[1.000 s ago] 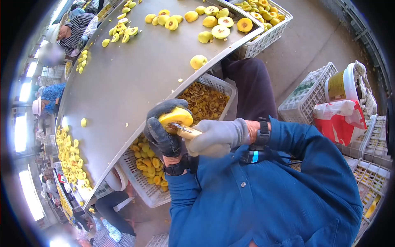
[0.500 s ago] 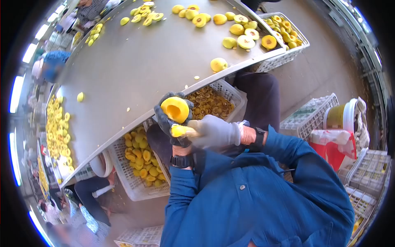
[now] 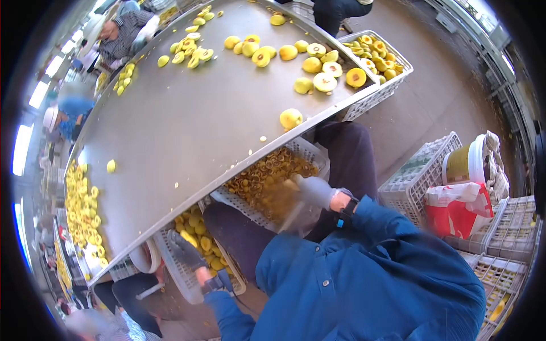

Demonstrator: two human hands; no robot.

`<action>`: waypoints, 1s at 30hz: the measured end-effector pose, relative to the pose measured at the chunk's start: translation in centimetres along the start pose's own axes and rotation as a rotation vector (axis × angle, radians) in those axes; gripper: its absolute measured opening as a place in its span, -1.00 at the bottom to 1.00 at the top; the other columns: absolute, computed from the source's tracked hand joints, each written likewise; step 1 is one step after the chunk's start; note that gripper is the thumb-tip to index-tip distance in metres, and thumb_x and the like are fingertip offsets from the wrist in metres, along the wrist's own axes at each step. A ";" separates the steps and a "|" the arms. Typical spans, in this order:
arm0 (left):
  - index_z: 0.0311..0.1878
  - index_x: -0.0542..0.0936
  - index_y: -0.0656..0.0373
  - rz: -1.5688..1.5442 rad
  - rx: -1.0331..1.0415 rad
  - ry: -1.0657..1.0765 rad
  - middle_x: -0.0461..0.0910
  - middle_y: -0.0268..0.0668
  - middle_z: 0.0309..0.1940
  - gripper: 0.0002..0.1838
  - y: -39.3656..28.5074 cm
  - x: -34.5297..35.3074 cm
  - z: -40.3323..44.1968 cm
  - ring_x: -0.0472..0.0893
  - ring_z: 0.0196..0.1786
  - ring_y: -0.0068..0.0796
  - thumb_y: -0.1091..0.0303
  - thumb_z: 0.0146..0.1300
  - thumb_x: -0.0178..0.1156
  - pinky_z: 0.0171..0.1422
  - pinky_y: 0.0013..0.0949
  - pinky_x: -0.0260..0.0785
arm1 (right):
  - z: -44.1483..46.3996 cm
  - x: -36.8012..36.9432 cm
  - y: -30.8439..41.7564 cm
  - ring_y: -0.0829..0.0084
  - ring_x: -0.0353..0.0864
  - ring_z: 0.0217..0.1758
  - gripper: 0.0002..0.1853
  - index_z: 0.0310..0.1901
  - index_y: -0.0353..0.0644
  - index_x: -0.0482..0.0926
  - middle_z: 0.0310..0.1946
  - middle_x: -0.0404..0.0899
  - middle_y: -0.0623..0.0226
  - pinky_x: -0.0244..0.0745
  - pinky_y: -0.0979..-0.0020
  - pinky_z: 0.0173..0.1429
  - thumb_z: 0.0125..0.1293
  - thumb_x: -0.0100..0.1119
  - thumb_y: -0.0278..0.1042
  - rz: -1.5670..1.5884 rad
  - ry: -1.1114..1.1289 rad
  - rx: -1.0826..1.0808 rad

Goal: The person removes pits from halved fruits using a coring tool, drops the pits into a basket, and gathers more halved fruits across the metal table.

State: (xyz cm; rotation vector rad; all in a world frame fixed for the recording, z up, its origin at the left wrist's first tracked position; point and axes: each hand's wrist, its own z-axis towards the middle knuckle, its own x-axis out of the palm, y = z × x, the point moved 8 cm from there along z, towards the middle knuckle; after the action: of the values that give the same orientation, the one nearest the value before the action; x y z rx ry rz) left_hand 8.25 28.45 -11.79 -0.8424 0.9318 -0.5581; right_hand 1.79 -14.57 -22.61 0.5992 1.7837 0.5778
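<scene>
My left hand [image 3: 186, 250], in a dark glove, is low at the left, over the edge of a white crate [image 3: 181, 279] of yellow peach halves [image 3: 211, 245]. Its fingers look stretched out beside the fruit, with some blur. My right hand [image 3: 314, 191], in a grey glove, is closed above a white basket [image 3: 315, 153] of brown-and-yellow pit scraps [image 3: 273, 170]. A tan tool end [image 3: 292, 182] juts from the fist; its working end is smeared by motion.
A metal table [image 3: 165, 131] carries whole and halved peaches [image 3: 325, 82] and a pile of peach rings [image 3: 85, 210]. Another crate of halves [image 3: 381, 91] stands at its right corner. Stacked crates [image 3: 512, 227], a bucket [image 3: 463, 162] and a red-and-white bag [image 3: 455, 210] are at right. Co-workers [image 3: 116, 42] sit at left.
My hands have moved apart: the left went down to the crate and no longer shows the hollowed peach half, the right moved over the scrap basket. The view has shifted slightly.
</scene>
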 end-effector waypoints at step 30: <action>0.26 0.41 0.30 -0.559 0.111 0.948 0.61 -0.10 0.02 -0.60 -28.7 25.3 -3.9 0.64 -0.01 -0.40 0.28 0.48 0.03 0.03 -0.28 0.55 | -5.5 -15.4 6.4 -0.05 0.63 -0.42 -0.64 -0.07 -0.23 0.45 -0.53 0.56 -0.05 0.49 0.11 -0.34 0.23 0.25 -0.17 0.527 -0.374 -0.118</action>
State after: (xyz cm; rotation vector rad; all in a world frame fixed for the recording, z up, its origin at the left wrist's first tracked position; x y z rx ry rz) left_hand 15.61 -7.78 -1.25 -0.7239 1.4992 -1.5613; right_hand 1.20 -20.31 -6.01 1.0331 1.2288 0.8571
